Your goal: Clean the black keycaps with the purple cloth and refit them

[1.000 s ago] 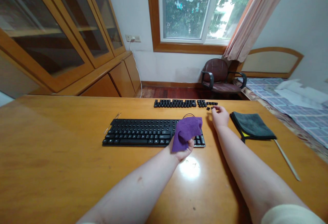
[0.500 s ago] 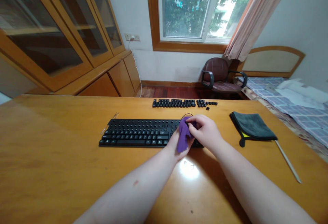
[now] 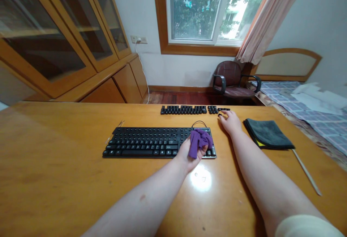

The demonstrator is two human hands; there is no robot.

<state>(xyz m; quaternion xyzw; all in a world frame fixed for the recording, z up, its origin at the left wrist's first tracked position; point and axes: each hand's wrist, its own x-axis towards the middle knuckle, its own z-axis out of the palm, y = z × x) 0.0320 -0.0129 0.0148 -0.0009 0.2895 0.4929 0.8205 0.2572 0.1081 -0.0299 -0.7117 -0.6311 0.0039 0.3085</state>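
**Left hand:** The left hand (image 3: 191, 154) is closed narrowly around a bunched purple cloth (image 3: 199, 143), and is held over the right end of the keyboard (image 3: 141, 146).

**Right hand:** The right hand (image 3: 230, 123) is rested on the desk (image 3: 54, 157) beyond the keyboard, with the fingers (image 3: 225, 112) drawn narrow at the end of a row of keycaps (image 3: 184, 110). Whether a keycap is held cannot be told.

**Cloth:** It is gripped by the left hand alone, with part of the keyboard's right end covered by it.

**Change from earlier frame:** The right hand has been drawn back from the cloth to the keycaps, and the cloth has been left in the left hand alone.

**Keycaps:** They are laid in a line on the desk, behind the keyboard and well clear of the left hand.

**Beside the right hand:** A folded grey towel (image 3: 267, 134) is placed to the right, with a thin rod (image 3: 306, 172) lying just past it.

**Behind the keyboard:** A looped cable (image 3: 199, 123) is seen between the keyboard and the keycaps.

**Container:** A glass-fronted wooden cabinet (image 3: 54, 31) is seen to the left; its contents are too dim to be told.
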